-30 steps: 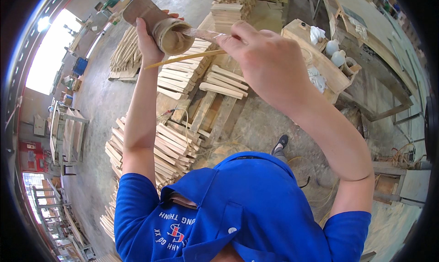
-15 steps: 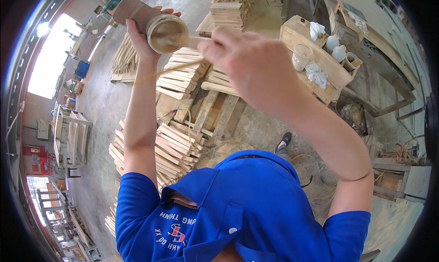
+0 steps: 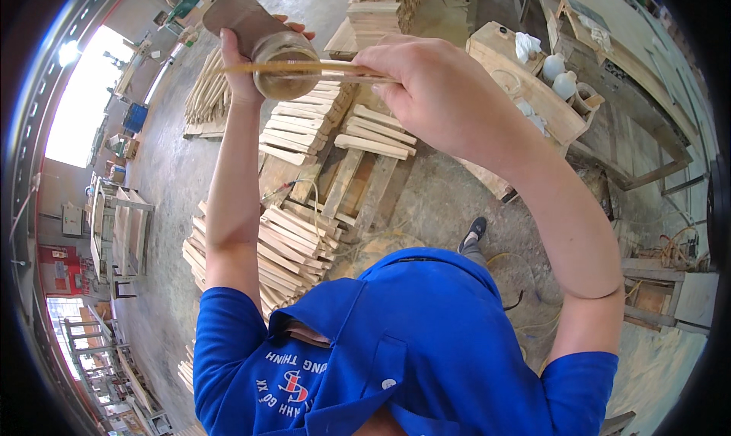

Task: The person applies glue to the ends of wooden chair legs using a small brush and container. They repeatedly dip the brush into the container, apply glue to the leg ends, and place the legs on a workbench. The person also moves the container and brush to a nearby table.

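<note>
My left hand (image 3: 245, 82) is raised at the upper left, its fingers wrapped round a see-through jar (image 3: 288, 88) with cloudy walls. A brown, smooth piece with a rounded end (image 3: 242, 15) lies against the jar above the palm; whether the two are joined I cannot tell. From the right, my right hand (image 3: 426, 82) pinches a thin tan stick (image 3: 263, 68). The stick reaches leftward across the jar's mouth and past the left wrist in the picture. A pale length shows beside it near the fingers. What is inside the jar is hard to make out.
Below the hands, pale wooden slats (image 3: 293, 135) lie in rows on a pallet (image 3: 346, 181), with more slats (image 3: 285, 245) nearer me. A wooden box-like bench (image 3: 560, 120) at the right bears white bottles (image 3: 563, 86) and cloths. Hoses cross the floor.
My right hand has moved up a little and steadied from a blur. The stick now lies level across the jar instead of slanting below it. The jar has shifted slightly right and down.
</note>
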